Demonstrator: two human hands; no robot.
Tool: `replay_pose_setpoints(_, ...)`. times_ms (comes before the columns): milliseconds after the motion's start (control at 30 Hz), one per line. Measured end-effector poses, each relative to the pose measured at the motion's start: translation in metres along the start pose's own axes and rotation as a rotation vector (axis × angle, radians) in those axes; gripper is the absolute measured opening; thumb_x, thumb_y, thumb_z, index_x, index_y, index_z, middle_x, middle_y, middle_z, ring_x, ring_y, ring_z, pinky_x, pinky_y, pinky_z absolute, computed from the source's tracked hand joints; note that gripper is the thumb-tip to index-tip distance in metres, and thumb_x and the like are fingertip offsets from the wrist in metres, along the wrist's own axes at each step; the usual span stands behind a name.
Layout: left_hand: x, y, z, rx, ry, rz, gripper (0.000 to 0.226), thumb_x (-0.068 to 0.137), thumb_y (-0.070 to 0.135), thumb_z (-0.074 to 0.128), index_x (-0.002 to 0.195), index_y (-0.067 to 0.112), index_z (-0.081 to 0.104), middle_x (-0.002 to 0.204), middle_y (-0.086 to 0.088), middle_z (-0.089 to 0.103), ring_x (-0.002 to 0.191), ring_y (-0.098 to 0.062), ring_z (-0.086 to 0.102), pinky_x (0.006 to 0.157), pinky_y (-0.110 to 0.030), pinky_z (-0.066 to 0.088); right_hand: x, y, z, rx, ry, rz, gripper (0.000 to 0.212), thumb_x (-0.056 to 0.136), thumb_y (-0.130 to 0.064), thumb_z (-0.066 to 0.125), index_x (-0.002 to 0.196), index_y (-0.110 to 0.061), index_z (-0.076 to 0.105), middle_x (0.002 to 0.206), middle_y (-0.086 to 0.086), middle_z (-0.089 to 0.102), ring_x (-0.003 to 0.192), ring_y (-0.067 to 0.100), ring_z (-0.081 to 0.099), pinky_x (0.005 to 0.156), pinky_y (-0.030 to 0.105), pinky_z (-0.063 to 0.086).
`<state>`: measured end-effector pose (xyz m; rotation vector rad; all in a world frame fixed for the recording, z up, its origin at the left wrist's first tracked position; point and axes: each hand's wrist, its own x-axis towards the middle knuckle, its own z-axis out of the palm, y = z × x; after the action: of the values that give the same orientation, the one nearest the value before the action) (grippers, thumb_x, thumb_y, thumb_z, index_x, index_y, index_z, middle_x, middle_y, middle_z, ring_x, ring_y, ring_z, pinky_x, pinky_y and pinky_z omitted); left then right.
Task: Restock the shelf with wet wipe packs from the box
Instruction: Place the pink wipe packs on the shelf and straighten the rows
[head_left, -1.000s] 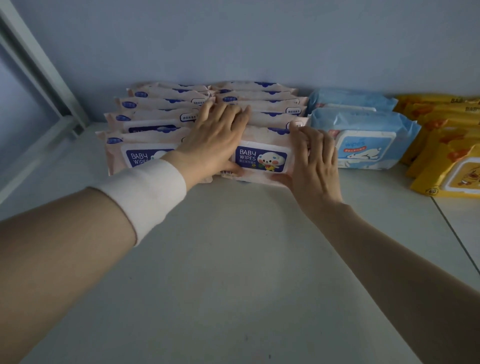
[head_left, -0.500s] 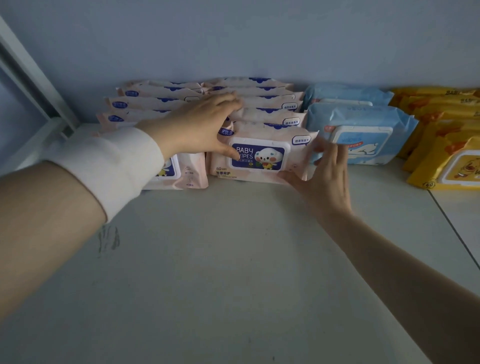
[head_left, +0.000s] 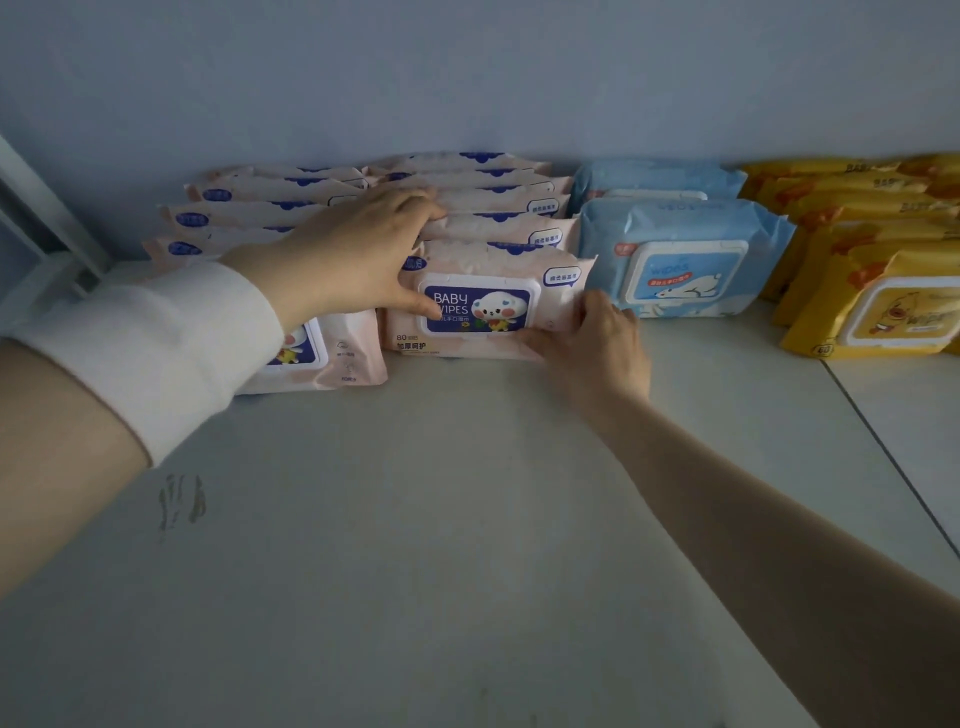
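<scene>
Two rows of pink baby wipe packs lean against the back wall of the pale shelf (head_left: 467, 519). The front pink pack (head_left: 483, 301) of the right row stands nearly upright, its blue label facing me. My left hand (head_left: 358, 254) lies across the tops of the packs with its thumb on that pack's left side. My right hand (head_left: 597, 343) grips the pack's lower right corner. The front pack of the left row (head_left: 343, 358) is partly hidden behind my white-sleeved left wrist. The box is not in view.
Light blue wipe packs (head_left: 680, 260) stand right beside the pink rows. Yellow packs (head_left: 878, 306) fill the far right. A white shelf post (head_left: 41, 218) runs at the left edge, and a seam (head_left: 893, 457) crosses the shelf at the right.
The front right pink pack has been tipped up from leaning to nearly upright. My left hand slid to its top left and my right hand shifted to its lower right corner.
</scene>
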<state>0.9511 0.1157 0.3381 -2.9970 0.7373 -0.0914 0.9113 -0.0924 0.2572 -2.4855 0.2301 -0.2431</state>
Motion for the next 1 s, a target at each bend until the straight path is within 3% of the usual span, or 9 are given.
replay_pose_setpoints(167,0.013,0.040,-0.028,0.291,-0.167,-0.025,0.096,0.073,0.053,0.067,0.145,0.014,0.018,0.149,-0.016,0.026,0.137,-0.032,0.027,0.111,-0.050,0.022,0.009,0.004,-0.044,-0.249,-0.242,-0.098,0.073,0.071,-0.054,0.071,0.124,-0.010,0.049,0.124,0.011,0.054,0.116,0.030,0.048,0.093,0.040,0.043)
replay_pose_setpoints(267,0.028,0.086,-0.048,0.362,-0.062,0.078,0.083,0.078,0.052,0.061,0.145,0.021,0.023,0.150,-0.011,0.029,0.138,-0.028,0.027,0.111,-0.053,0.019,0.012,0.014,-0.086,-0.521,-0.304,-0.254,0.069,0.078,-0.055,0.064,0.129,-0.011,0.047,0.129,0.014,0.050,0.120,0.032,0.046,0.096,0.042,0.042)
replay_pose_setpoints(367,0.037,0.133,-0.057,0.460,-0.008,0.158,0.065,0.080,0.046,0.061,0.136,0.020,0.039,0.138,-0.010,0.046,0.130,-0.028,0.038,0.106,-0.044,0.025,0.013,0.028,-0.125,-0.731,-0.250,-0.415,0.063,0.083,-0.051,0.061,0.129,-0.011,0.047,0.127,0.014,0.050,0.121,0.033,0.046,0.096,0.041,0.041)
replay_pose_setpoints(467,0.041,0.173,-0.057,0.539,-0.054,0.128,0.049,0.081,0.038,0.061,0.125,0.020,0.050,0.123,-0.008,0.058,0.118,-0.029,0.049,0.095,-0.037,0.034,0.016,0.049,-0.162,-0.864,-0.205,-0.492,0.060,0.084,-0.049,0.060,0.129,-0.013,0.047,0.126,0.013,0.050,0.121,0.032,0.045,0.093,0.040,0.042)
replay_pose_setpoints(600,0.043,0.213,-0.047,0.517,-0.260,-0.028,0.054,0.085,0.045,0.057,0.131,0.018,0.048,0.125,-0.008,0.058,0.114,-0.030,0.054,0.084,-0.035,0.042,0.021,0.080,-0.200,-0.957,-0.181,-0.533,0.052,0.087,-0.048,0.054,0.126,-0.014,0.049,0.126,0.012,0.050,0.121,0.032,0.044,0.093,0.040,0.040)
replay_pose_setpoints(733,0.037,0.228,-0.034,0.407,-0.361,-0.086,0.057,0.086,0.050,0.054,0.132,0.017,0.046,0.126,-0.007,0.057,0.112,-0.029,0.056,0.073,-0.032,0.038,0.022,0.093,-0.215,-1.025,-0.192,-0.562,0.047,0.090,-0.045,0.049,0.126,-0.015,0.049,0.125,0.013,0.050,0.120,0.032,0.043,0.094,0.041,0.039)
replay_pose_setpoints(800,0.036,0.224,-0.031,0.391,-0.323,-0.116,0.052,0.087,0.048,0.052,0.129,0.018,0.048,0.123,-0.007,0.057,0.111,-0.029,0.056,0.071,-0.033,0.037,0.025,0.097,-0.213,-0.997,-0.176,-0.567,0.042,0.092,-0.039,0.048,0.125,-0.014,0.050,0.125,0.013,0.051,0.120,0.031,0.044,0.094,0.041,0.038)
replay_pose_setpoints(900,0.038,0.209,-0.030,0.323,-0.109,-0.156,0.040,0.088,0.042,0.051,0.120,0.019,0.051,0.115,-0.008,0.061,0.102,-0.031,0.059,0.060,-0.030,0.031,0.029,0.101,-0.202,-0.886,-0.120,-0.554,0.045,0.092,-0.037,0.051,0.128,-0.010,0.047,0.126,0.016,0.049,0.118,0.033,0.044,0.093,0.041,0.039)
replay_pose_setpoints(1000,0.045,0.192,-0.029,0.188,0.074,-0.213,0.050,0.082,0.039,0.062,0.125,0.018,0.048,0.121,-0.010,0.058,0.109,-0.031,0.056,0.070,-0.034,0.040,0.035,0.104,-0.190,-0.763,-0.008,-0.529,0.063,0.083,-0.047,0.060,0.130,-0.008,0.043,0.130,0.018,0.041,0.119,0.035,0.038,0.096,0.041,0.036)
